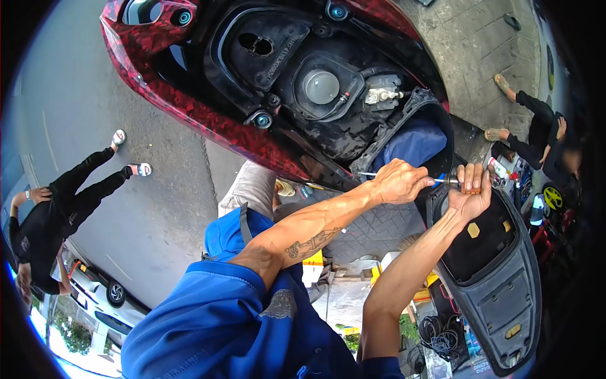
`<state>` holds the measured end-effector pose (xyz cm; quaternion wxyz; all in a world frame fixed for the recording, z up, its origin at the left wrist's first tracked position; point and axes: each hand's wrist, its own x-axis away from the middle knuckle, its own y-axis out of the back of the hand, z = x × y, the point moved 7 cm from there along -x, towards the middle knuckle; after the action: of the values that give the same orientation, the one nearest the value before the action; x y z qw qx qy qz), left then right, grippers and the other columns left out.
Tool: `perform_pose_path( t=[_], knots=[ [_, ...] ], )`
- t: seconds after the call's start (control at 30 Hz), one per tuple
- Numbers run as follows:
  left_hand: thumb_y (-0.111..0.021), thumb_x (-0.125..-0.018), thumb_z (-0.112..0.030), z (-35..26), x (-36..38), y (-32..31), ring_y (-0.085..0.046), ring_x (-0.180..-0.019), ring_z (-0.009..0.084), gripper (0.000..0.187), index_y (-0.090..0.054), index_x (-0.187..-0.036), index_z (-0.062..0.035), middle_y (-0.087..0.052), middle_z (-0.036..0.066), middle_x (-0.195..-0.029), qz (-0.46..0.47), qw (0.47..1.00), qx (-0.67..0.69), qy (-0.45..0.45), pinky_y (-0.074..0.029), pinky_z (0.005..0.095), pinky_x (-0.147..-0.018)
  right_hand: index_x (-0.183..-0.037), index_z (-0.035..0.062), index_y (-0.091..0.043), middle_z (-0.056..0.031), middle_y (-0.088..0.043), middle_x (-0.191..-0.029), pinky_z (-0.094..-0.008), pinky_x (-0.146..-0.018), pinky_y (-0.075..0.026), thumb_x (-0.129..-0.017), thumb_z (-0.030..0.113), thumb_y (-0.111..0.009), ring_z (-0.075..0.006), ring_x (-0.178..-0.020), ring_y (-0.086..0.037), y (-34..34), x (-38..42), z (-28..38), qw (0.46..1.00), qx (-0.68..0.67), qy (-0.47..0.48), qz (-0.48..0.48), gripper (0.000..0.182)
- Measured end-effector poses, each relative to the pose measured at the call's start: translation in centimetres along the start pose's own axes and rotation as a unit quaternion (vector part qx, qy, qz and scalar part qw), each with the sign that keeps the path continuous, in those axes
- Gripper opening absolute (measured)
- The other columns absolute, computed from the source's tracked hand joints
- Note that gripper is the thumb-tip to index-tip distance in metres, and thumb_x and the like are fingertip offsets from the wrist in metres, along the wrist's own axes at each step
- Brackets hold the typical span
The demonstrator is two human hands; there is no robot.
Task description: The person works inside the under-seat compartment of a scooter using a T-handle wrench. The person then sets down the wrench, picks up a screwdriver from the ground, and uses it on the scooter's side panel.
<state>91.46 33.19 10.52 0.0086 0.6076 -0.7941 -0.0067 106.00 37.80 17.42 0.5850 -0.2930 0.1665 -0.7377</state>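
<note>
My right hand (470,192) is closed around the handle of a screwdriver (449,181). My left hand (401,180) grips the thin metal shaft of the same screwdriver, whose tip pokes out to the left at the edge of the scooter's open under-seat bay (328,101). The scooter has red patterned body panels (189,107) and black inner plastic, with a round grey cap (320,86) showing in the bay. Its seat (492,259) is flipped open, underside facing me, just below my right hand. A blue cloth (413,142) lies in the bay above my hands.
A person in black (57,215) stands on the grey road at the left. Another person in black (543,136) is at the right on the paved ground. A white car (101,297) is parked at lower left. Coiled cables (442,331) and yellow items lie near the seat.
</note>
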Motion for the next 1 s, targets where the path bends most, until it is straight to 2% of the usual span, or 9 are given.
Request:
perform_pose_path(
  t=[0.3,0.37,0.5,0.57,0.63,0.8,0.83,0.9,1.0],
  knots=[
    [-0.059,-0.089,-0.029,-2.0,1.4,0.0,-0.057,-0.055,0.0400,0.034,-0.056,-0.067,-0.0032,-0.055,0.018,-0.054,0.045,0.996,-0.048,-0.056,-0.043,0.0482,-0.049,-0.091,0.0002,-0.059,0.0010,-0.036,-0.059,-0.0289,-0.053,-0.038,-0.087,0.005,-0.051,-0.0116,-0.048,-0.035,3.9,3.8,1.7,0.925,0.140,0.043,-0.352,0.009],
    [-0.058,-0.090,-0.031,-2.5,1.9,-1.3,-0.058,-0.056,0.0403,0.035,-0.058,-0.069,-0.0025,-0.055,0.019,-0.055,0.055,0.995,-0.064,-0.060,-0.044,0.0497,-0.051,-0.076,0.0077,-0.049,0.0015,-0.033,-0.059,-0.0312,-0.055,-0.037,-0.089,0.006,-0.051,-0.0117,-0.050,-0.034,2.2,5.0,2.3,0.933,0.132,0.024,-0.333,0.013],
    [-0.057,-0.090,-0.034,-9.0,1.9,-0.7,-0.058,-0.057,0.0402,0.036,-0.061,-0.073,-0.0026,-0.057,0.018,-0.056,0.061,0.991,-0.047,-0.114,-0.044,0.0489,-0.052,-0.079,0.0050,-0.049,0.0011,-0.034,-0.061,-0.0304,-0.065,-0.038,-0.093,0.011,-0.050,-0.0128,-0.058,-0.037,0.1,8.6,9.4,0.974,0.062,0.101,-0.192,0.015],
    [-0.058,-0.089,-0.037,-14.2,3.6,-0.2,-0.058,-0.057,0.0395,0.038,-0.062,-0.073,-0.0033,-0.056,0.017,-0.055,0.064,0.969,-0.041,-0.237,-0.044,0.0480,-0.050,-0.103,0.0007,-0.054,-0.0002,-0.038,-0.067,-0.0315,-0.073,-0.040,-0.094,0.018,-0.052,-0.0143,-0.065,-0.041,-1.0,12.1,12.6,0.988,0.052,0.142,0.006,0.020],
    [-0.058,-0.089,-0.038,-16.7,7.8,2.6,-0.059,-0.056,0.0392,0.039,-0.062,-0.073,-0.0034,-0.056,0.017,-0.055,0.100,0.967,-0.073,-0.224,-0.044,0.0480,-0.050,-0.110,-0.0003,-0.052,-0.0021,-0.043,-0.074,-0.0324,-0.079,-0.040,-0.095,0.024,-0.052,-0.0157,-0.073,-0.044,-5.9,18.1,11.4,0.983,0.068,0.169,0.019,0.029],
    [-0.058,-0.086,-0.050,-12.4,21.4,18.8,-0.059,-0.056,0.0379,0.048,-0.061,-0.070,-0.0048,-0.055,0.016,-0.053,0.182,0.954,-0.197,-0.132,-0.045,0.0469,-0.050,-0.137,-0.0002,-0.039,-0.0117,-0.057,-0.117,-0.0368,-0.096,-0.038,-0.097,0.039,-0.048,-0.0229,-0.112,-0.051,-8.7,30.7,-5.5,0.994,0.095,0.049,0.029,0.057],
    [-0.056,-0.087,-0.051,-9.6,24.5,22.7,-0.060,-0.059,0.0383,0.049,-0.062,-0.072,-0.0048,-0.056,0.016,-0.055,0.186,0.956,-0.210,-0.082,-0.045,0.0467,-0.052,-0.135,0.0028,-0.043,-0.0087,-0.058,-0.112,-0.0375,-0.091,-0.043,-0.096,0.043,-0.049,-0.0217,-0.104,-0.054,-8.0,33.7,-10.5,0.991,0.110,-0.027,-0.067,0.056],
    [-0.055,-0.088,-0.052,-3.5,31.3,31.0,-0.062,-0.064,0.0396,0.051,-0.065,-0.077,-0.0031,-0.061,0.018,-0.063,0.201,0.928,-0.304,0.082,-0.048,0.0485,-0.057,-0.127,0.0046,-0.051,-0.0054,-0.060,-0.101,-0.0316,-0.072,-0.050,-0.096,0.039,-0.052,-0.0184,-0.085,-0.059,-6.6,39.4,-20.7,0.973,0.098,-0.190,-0.090,0.046],
    [-0.057,-0.087,-0.051,0.1,37.7,40.2,-0.065,-0.069,0.0398,0.051,-0.068,-0.079,-0.0015,-0.063,0.019,-0.067,0.145,0.904,-0.359,0.180,-0.051,0.0490,-0.061,-0.126,0.0053,-0.053,-0.0087,-0.061,-0.099,-0.0321,-0.068,-0.051,-0.088,0.027,-0.066,-0.0181,-0.083,-0.060,-9.7,46.9,-32.2,0.910,0.183,-0.358,-0.099,0.045]
  ],
)
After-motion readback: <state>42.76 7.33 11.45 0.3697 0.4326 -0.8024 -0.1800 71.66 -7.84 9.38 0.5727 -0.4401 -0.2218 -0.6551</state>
